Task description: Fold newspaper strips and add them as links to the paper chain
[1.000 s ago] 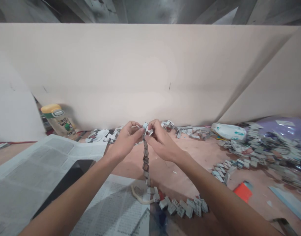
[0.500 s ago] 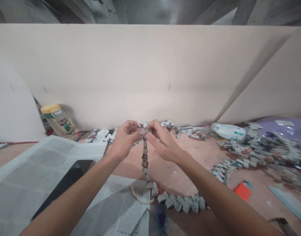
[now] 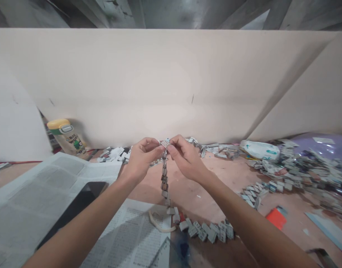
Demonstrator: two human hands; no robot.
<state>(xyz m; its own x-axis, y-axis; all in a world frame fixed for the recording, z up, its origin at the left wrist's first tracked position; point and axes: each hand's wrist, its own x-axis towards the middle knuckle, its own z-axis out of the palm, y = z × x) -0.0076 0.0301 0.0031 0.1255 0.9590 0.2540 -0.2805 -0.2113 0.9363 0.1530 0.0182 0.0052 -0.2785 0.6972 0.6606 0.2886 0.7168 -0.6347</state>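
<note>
A chain of folded printed-paper links [image 3: 164, 182] hangs down from between my hands and runs on along the tabletop to the right. My left hand [image 3: 141, 156] pinches the chain's upper end from the left, thumb and fingertips closed on it. From the other side my right hand [image 3: 186, 156] grips the same end, its thumb against the top link. That folded paper link [image 3: 165, 143] shows small print facing me. The chain's lower stretch [image 3: 205, 230] lies in a zigzag in front of my right forearm.
Newspaper sheets [image 3: 104, 227] and a black phone [image 3: 73, 212] lie at left. A yellow-lidded bottle [image 3: 66, 137] stands by the pale board [image 3: 159, 85]. Paper strips [image 3: 115, 153] lie along the board. At right are a white packet [image 3: 260, 149], another paper chain [image 3: 288, 183] and an orange piece [image 3: 276, 217].
The top link has turned, so its printed face now shows more fully between my fingertips. My right-hand fingers have shifted slightly to the right. The chain still hangs in the same place.
</note>
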